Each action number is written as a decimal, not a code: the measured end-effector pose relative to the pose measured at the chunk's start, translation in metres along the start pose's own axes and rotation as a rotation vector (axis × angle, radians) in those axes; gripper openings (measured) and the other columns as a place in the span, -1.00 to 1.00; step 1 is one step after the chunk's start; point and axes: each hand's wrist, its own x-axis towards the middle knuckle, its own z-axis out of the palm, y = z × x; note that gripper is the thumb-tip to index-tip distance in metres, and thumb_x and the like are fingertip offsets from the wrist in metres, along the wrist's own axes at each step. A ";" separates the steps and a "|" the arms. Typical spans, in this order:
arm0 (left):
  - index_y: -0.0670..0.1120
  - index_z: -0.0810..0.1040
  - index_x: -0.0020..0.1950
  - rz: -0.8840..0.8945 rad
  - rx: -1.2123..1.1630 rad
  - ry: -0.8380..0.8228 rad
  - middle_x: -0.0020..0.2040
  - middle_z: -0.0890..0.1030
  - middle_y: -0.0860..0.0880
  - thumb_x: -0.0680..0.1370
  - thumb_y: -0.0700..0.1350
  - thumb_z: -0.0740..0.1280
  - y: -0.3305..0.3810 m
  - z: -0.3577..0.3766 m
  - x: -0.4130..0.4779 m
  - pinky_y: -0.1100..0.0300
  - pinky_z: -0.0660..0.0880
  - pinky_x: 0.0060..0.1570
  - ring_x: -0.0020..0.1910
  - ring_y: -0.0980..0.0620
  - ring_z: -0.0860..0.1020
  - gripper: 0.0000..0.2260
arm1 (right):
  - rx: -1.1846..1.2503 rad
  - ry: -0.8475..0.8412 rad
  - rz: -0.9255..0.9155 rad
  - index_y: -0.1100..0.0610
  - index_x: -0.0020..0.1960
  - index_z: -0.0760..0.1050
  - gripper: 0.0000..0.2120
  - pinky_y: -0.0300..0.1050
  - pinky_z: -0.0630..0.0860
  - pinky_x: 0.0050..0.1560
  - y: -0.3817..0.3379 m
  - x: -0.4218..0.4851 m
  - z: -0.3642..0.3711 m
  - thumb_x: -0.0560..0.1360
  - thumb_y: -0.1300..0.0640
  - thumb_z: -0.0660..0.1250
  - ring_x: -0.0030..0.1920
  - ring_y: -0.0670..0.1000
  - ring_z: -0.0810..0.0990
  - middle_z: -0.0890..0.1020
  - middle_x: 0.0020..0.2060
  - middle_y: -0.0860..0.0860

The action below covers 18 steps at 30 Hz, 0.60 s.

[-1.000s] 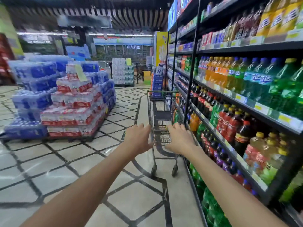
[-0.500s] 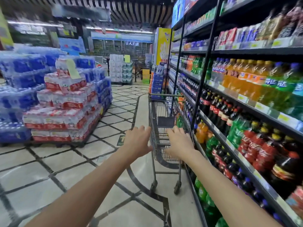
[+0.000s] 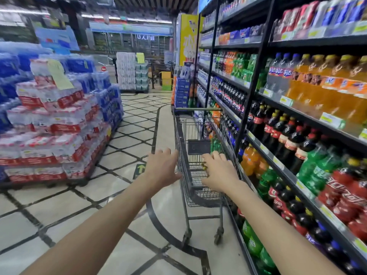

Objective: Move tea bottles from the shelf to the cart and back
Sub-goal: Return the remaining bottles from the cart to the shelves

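Observation:
A wire shopping cart [image 3: 183,139] stands in the aisle against the drinks shelf [image 3: 278,161] on the right. Its basket looks empty apart from a dark flap at the far end. My left hand [image 3: 161,169] hovers with fingers spread at the cart's near left corner. My right hand [image 3: 219,172] is over the near end of the basket, fingers apart, holding nothing. Whether either hand touches the wire rim is unclear. The shelf holds rows of orange, dark cola and green soda bottles [image 3: 327,90]; I cannot pick out tea bottles among them.
A tall pallet stack of shrink-wrapped water packs [image 3: 59,120] fills the left side. The tiled floor [image 3: 139,124] runs ahead between stack and shelf. More stacked goods [image 3: 131,72] and a blue crate pile [image 3: 181,90] stand at the far end.
The view has moved forward along the shelf toward the cart. Both hands stay stretched out at the cart's near end, slightly closer to it.

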 end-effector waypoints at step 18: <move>-0.06 0.32 0.42 0.075 -0.025 -0.189 0.20 0.51 -0.10 0.53 0.15 0.35 0.003 0.113 0.269 -0.04 0.52 0.12 0.16 -0.13 0.51 -0.45 | -0.001 -0.070 0.090 0.05 0.57 0.10 -0.22 0.11 0.28 0.42 0.104 0.282 0.059 0.49 -0.10 0.41 0.47 0.15 0.23 0.24 0.48 0.11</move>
